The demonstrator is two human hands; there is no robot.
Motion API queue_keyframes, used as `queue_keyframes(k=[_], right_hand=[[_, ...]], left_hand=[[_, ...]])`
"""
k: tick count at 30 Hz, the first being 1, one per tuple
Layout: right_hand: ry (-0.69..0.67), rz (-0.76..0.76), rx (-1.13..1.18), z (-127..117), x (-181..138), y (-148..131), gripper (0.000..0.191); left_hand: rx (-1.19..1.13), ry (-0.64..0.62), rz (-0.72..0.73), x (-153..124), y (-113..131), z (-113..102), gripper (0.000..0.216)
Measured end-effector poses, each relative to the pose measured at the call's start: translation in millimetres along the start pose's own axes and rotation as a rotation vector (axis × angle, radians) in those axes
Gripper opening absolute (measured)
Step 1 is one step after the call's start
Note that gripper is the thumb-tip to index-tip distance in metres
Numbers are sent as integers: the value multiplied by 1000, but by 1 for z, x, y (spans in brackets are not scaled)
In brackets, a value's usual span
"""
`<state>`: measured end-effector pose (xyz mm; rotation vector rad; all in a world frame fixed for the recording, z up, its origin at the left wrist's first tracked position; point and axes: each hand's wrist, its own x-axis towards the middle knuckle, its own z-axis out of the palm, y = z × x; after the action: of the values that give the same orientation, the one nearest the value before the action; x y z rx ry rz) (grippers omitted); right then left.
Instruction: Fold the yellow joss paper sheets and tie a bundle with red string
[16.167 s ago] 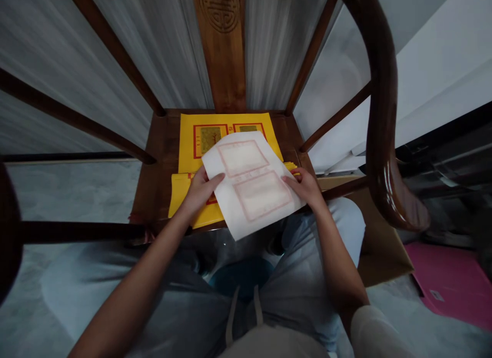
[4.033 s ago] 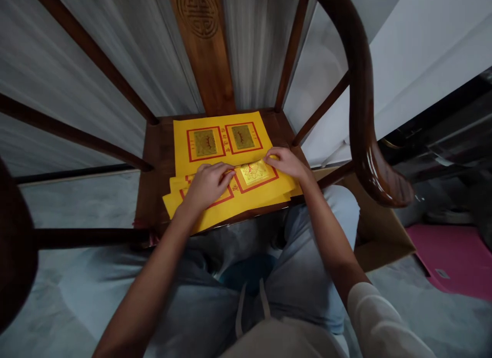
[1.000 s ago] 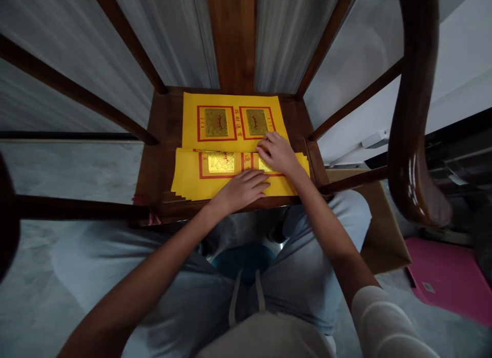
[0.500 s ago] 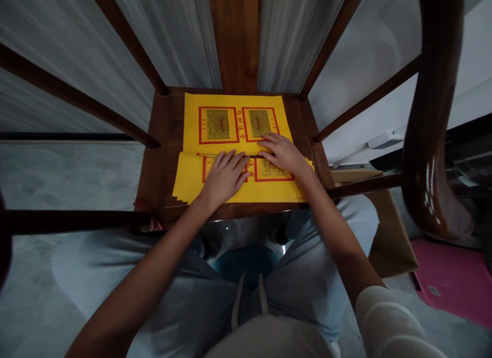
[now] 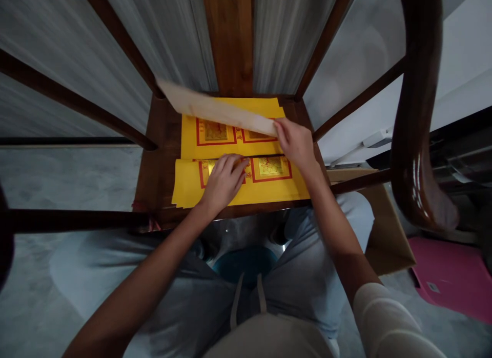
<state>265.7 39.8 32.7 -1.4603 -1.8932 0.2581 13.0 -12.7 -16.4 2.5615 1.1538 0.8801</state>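
My right hand [image 5: 296,143] pinches the right end of a raised sheet of joss paper [image 5: 223,112]. The sheet is tilted and blurred at its far left end, and its pale underside faces me. Beneath it lies a flat pile of yellow joss paper [image 5: 188,142] with red frames and gold squares. Nearer to me, a pile of folded yellow joss paper [image 5: 269,191] lies along the front of the wooden seat [image 5: 157,158]. My left hand [image 5: 224,182] rests on that folded pile, fingers bent loosely over its far edge and covering part of a gold square.
Dark wooden spindles [image 5: 338,35] and a curved armrest [image 5: 417,142] surround the seat. The back slat [image 5: 232,45] rises behind the paper. To the right, a cardboard box [image 5: 388,230] stands on the floor beside a pink plastic piece [image 5: 453,276]. My knees flank the seat front.
My right hand has left the folded pile and moved up and right, lifting a sheet off the back pile. The left hand stays on the folded paper, nearly where it was.
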Motion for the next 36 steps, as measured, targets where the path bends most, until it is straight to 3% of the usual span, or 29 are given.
queue_keyframes(k=[3, 5, 9, 12, 15, 18, 21, 24, 30, 33, 36], right_hand=[[157, 100, 295, -17, 6, 3, 52], [205, 186, 481, -22, 10, 10, 54], [158, 409, 758, -16, 7, 22, 55], [112, 565, 864, -4, -6, 24, 46], [118, 679, 836, 4, -25, 22, 31], [99, 719, 730, 4, -47, 19, 24], [22, 722, 614, -1, -66, 15, 23], [-54, 739, 592, -6, -79, 12, 29], [-208, 690, 721, -3, -88, 11, 53], [-185, 712, 711, 3, -88, 16, 56], [-111, 738, 646, 6, -88, 22, 56]], left_hand=[[-298, 59, -56, -2, 7, 2, 40], [-556, 74, -170, -4, 7, 7, 49], [-1090, 81, -481, 0, -3, 11, 68], [-1307, 191, -643, 11, -9, -4, 69], [-1393, 304, -719, 21, -13, -27, 67], [-1405, 205, -769, 24, -24, -41, 70], [-1403, 151, -792, 24, -39, -41, 55], [-1425, 143, -830, 26, -46, -37, 50], [-1470, 265, -915, 29, -39, -36, 52], [-1466, 284, -921, 25, -41, -37, 61], [-1471, 213, -885, 21, -43, -36, 80]])
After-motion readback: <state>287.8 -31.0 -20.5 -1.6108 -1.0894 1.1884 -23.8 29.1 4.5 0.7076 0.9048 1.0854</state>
